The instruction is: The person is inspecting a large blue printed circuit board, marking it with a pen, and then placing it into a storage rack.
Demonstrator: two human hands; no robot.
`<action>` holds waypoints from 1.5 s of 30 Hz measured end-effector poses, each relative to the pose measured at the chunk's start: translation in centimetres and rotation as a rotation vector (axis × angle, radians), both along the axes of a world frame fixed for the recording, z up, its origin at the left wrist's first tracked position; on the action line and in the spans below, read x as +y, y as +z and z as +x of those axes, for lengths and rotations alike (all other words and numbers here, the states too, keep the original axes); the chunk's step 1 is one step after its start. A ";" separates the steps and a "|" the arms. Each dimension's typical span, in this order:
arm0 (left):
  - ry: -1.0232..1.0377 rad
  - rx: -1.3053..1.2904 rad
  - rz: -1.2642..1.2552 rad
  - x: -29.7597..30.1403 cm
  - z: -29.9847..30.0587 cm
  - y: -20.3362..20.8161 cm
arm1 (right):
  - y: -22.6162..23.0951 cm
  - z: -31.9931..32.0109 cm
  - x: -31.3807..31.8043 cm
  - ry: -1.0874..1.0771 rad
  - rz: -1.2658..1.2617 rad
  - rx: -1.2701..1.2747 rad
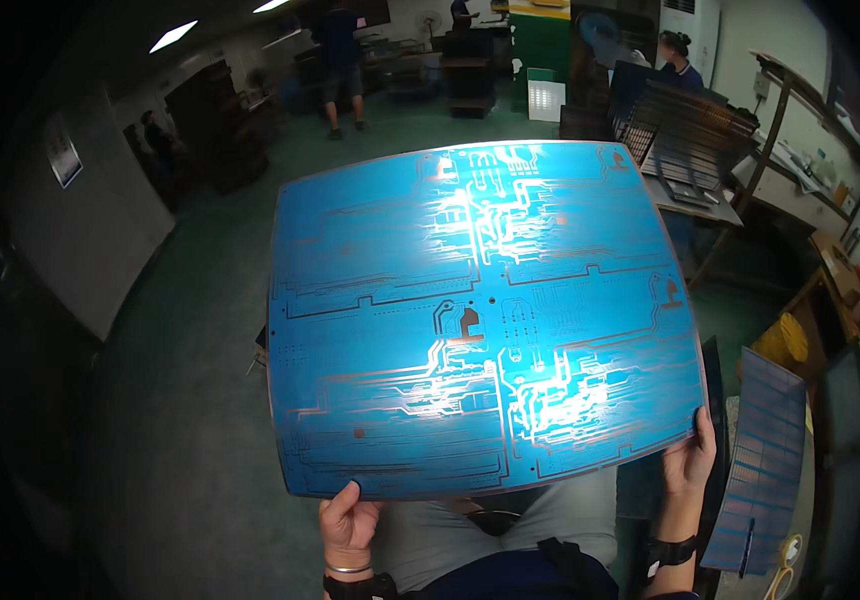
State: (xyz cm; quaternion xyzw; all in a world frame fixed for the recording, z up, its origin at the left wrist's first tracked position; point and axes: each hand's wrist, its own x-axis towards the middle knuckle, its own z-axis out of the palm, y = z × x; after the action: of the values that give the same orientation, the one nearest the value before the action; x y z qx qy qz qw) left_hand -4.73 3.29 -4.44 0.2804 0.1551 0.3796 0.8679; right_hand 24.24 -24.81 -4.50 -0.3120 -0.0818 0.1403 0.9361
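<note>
A large blue circuit board panel [390, 240] with copper-coloured track patterns fills the middle of the head view, tilted so that bright light glares off two patches. My left hand [348, 520] pinches its near left edge, thumb on the upper face and the fingers mostly hidden below. At the near right corner my right hand [690, 455] grips the panel, with part of the hand behind the edge. Both forearms wear dark bands at the wrist. The panel hangs above my lap, held by both hands.
To my right, another blue panel [765, 450] leans beside a yellow cable [785, 565]. A yellow bag [786, 340] lies near a metal-framed bench [800, 190]. Beyond stand racks of dark panels [690, 110] and a co-worker [678, 60]. Another person [340, 60] stands farther back on the green floor.
</note>
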 end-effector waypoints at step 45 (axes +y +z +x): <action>0.083 -0.052 0.030 2.1 -3.4 -1.5 | 1.8 -0.5 -1.4 0.105 -0.360 -0.191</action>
State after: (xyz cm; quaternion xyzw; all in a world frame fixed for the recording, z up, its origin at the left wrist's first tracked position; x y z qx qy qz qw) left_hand -8.11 5.41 -5.97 0.2766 0.1382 0.4250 0.8508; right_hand 23.69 -26.19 -2.66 -0.4815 -0.1598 0.1710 0.8446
